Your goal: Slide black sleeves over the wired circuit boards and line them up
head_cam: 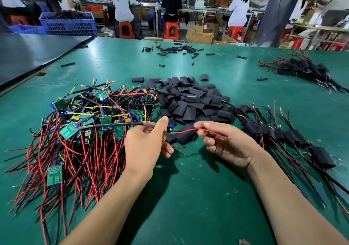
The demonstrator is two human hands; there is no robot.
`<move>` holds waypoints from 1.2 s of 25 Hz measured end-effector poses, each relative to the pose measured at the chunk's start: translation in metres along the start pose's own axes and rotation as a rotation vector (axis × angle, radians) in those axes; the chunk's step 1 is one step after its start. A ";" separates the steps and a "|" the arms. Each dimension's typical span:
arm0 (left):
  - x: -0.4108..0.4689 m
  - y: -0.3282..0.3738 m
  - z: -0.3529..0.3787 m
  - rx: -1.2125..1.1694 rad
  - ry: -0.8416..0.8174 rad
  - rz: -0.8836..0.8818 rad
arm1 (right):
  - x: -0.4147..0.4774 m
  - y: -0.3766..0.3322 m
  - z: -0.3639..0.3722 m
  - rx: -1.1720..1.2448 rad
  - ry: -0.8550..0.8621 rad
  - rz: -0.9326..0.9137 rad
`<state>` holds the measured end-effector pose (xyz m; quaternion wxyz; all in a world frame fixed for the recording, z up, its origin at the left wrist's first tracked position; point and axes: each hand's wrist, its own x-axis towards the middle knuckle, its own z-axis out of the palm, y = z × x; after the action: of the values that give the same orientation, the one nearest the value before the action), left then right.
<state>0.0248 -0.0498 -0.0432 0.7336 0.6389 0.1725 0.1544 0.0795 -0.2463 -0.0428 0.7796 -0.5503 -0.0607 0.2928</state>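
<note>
While the small wired circuit board (169,129) is gripped in the left hand (145,144) and its thin red wire (188,130) is pinched by the right hand (226,142), a flat black sleeve (184,138) lies unfitted just beneath; the wire could be torn from the board if tugged hard.

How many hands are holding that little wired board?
2. The left hand grips the small wired circuit board at centre; the right hand pinches its thin red wire. None seem hidden.

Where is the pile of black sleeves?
Head view: the pile of black sleeves sits mid-table, right of the wired circuit boards, left of the sleeved boards.
</note>
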 end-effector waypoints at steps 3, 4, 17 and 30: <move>-0.001 0.002 0.002 -0.060 -0.027 0.003 | 0.000 -0.003 0.004 0.252 -0.009 -0.023; -0.002 0.002 0.002 -0.078 -0.029 0.009 | 0.000 -0.004 0.007 0.319 -0.040 -0.045; -0.010 0.000 0.003 -0.217 -0.315 -0.083 | 0.009 0.015 0.035 0.250 0.213 -0.149; -0.011 0.004 0.005 -0.232 -0.148 -0.073 | 0.014 0.017 0.038 0.205 0.380 -0.215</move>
<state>0.0167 -0.0585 -0.0381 0.8182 0.5530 0.1219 0.0992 0.0688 -0.2040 -0.0461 0.8555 -0.5039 0.0590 0.1039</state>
